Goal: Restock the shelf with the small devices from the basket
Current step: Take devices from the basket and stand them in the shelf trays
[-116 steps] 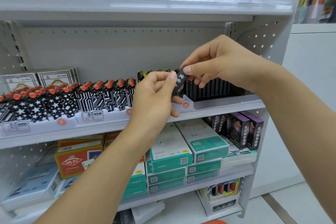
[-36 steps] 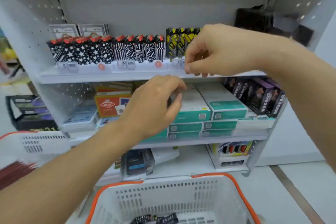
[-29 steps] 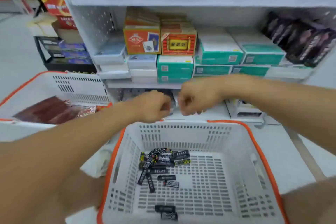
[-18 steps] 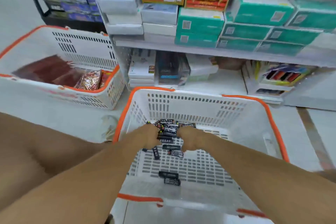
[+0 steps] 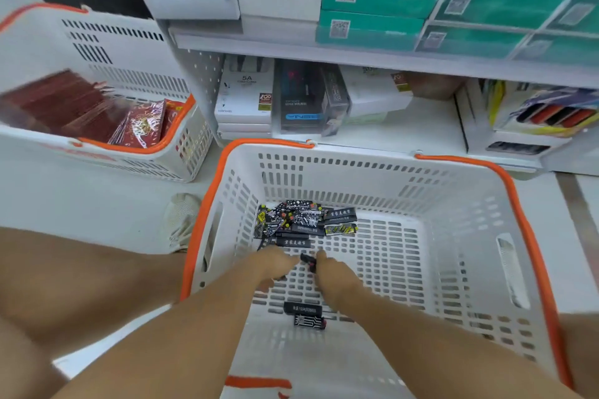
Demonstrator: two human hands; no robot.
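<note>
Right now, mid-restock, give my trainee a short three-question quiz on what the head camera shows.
1. True or false: the white plastic basket with orange rim holds small black patterned devices.
2. Which basket holds red packets: A, the left basket; B, the one under the hands?
3. Fill in: between the left hand and right hand lies a small ____ device.

Key: 1 true; 2 A; 3 black.

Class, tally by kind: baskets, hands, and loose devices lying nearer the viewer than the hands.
White plastic baskets with orange rims: 2
Bare hands: 2, left, right
Small black devices nearer the viewer: 2
Total: 6
</note>
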